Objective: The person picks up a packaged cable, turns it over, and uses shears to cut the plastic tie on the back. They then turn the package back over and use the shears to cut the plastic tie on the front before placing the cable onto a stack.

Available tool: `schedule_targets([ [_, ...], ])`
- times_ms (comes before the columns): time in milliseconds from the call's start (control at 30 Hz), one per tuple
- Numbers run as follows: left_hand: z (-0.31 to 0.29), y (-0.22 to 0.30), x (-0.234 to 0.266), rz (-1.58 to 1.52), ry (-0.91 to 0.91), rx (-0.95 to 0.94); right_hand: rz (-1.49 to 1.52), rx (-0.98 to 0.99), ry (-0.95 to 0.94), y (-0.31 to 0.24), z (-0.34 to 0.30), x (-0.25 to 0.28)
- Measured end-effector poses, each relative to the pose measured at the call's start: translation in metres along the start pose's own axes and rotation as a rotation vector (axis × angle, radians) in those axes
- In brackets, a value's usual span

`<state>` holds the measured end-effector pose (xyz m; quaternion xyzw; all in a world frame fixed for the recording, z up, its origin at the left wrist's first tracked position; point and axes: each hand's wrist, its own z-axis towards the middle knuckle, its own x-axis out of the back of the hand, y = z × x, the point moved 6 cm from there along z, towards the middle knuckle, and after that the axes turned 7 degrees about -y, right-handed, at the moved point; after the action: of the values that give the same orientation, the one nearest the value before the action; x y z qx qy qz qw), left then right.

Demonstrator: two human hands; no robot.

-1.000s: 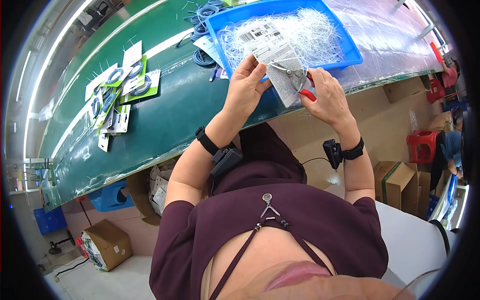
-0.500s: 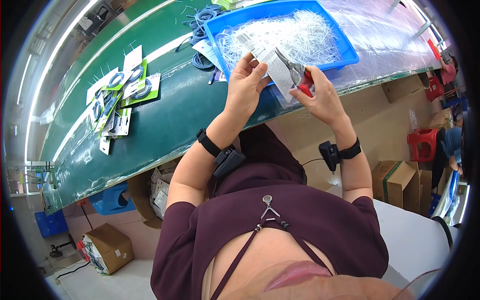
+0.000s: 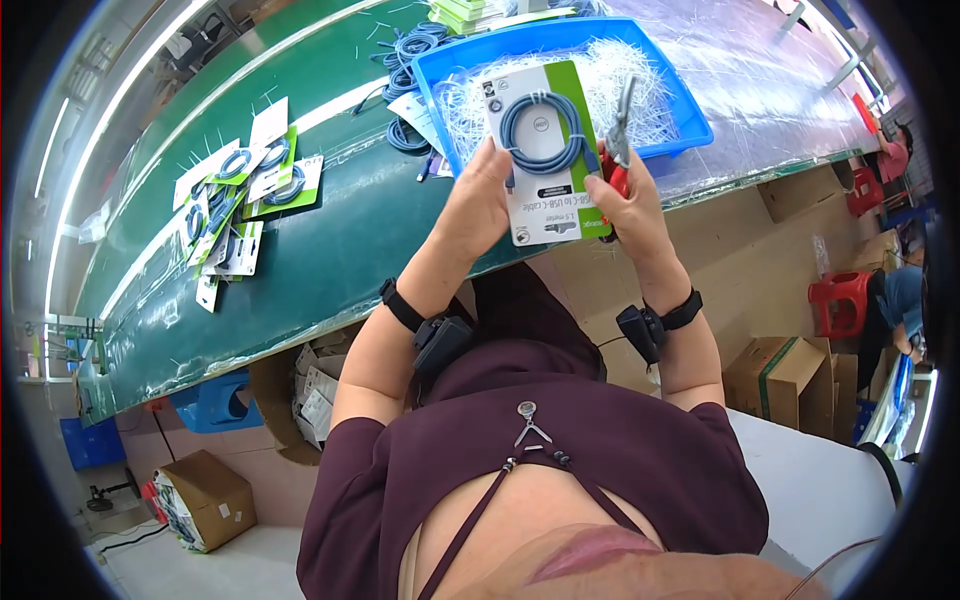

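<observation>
Over the table's near edge I hold up a white and green card (image 3: 528, 205) with a coiled blue-grey cable (image 3: 545, 166) fastened to its front. My left hand (image 3: 478, 205) grips the card's left edge, fingers partly hidden behind it. My right hand (image 3: 636, 208) is closed round the red handles of a pair of pruning shears (image 3: 619, 140); its thumb also presses the card's right edge. The metal blades point up, away from me, beside the card. Just beyond stands a blue tray (image 3: 690, 125) heaped with thin white plastic strips (image 3: 642, 85).
Several carded cables (image 3: 235, 190) lie piled on the green tabletop (image 3: 330, 240) at left, with loose strips around. Loose coiled cables (image 3: 405, 135) sit left of the tray, and green cards (image 3: 462, 14) are stacked behind. Cardboard boxes (image 3: 785, 375) and a red stool (image 3: 838, 302) stand at right.
The card has turned over from its printed back to the cable side, and is drawn slightly nearer me. The shears have swung from across the card to upright at its right side.
</observation>
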<state>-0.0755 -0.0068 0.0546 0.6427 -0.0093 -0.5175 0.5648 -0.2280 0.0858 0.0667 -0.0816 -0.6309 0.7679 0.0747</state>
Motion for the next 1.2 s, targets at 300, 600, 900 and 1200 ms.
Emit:
schedule_targets([
  [300,-0.003,0.005,0.002,0.204,-0.124,-0.165,-1.085,0.304,0.152,-0.064,-0.013,-0.011],
  [600,-0.009,0.006,0.002,0.255,-0.126,-0.238,-1.092,0.257,0.188,-0.068,-0.018,-0.013],
  [900,-0.016,0.016,0.010,0.887,-0.119,-0.475,-1.003,0.264,0.091,-0.067,-0.028,-0.010],
  [1200,-0.026,0.008,-0.009,0.869,-0.034,-0.328,-0.485,0.302,0.204,-0.075,0.001,-0.011],
])
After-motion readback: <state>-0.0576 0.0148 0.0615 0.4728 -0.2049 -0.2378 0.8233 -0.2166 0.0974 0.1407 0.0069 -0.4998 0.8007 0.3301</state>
